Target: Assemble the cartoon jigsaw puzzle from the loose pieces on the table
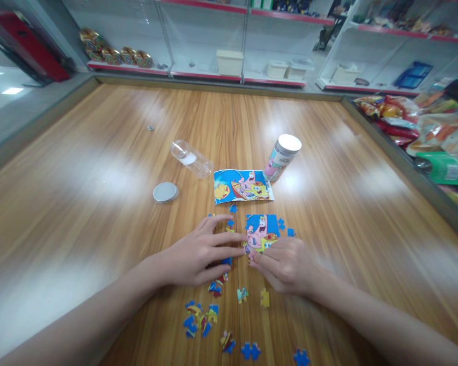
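A partly joined cartoon jigsaw [262, 231] lies on the wooden table [99, 168]. My left hand [198, 251] rests flat beside its left edge, fingers stretched toward the puzzle's lower left corner. My right hand [286, 264] lies on the puzzle's lower edge with the fingers curled and pressed together at that same corner; what they hold is hidden. Loose puzzle pieces [204, 317] are scattered on the table in front of me. A printed reference picture [242, 185] lies just beyond the puzzle.
A clear plastic tube [191, 158] lies on its side at the back left, with a round silver lid [165, 192] near it. A printed canister with a white lid [282, 157] stands right of the picture. Snack bags [416, 122] are piled at the right; shelves behind.
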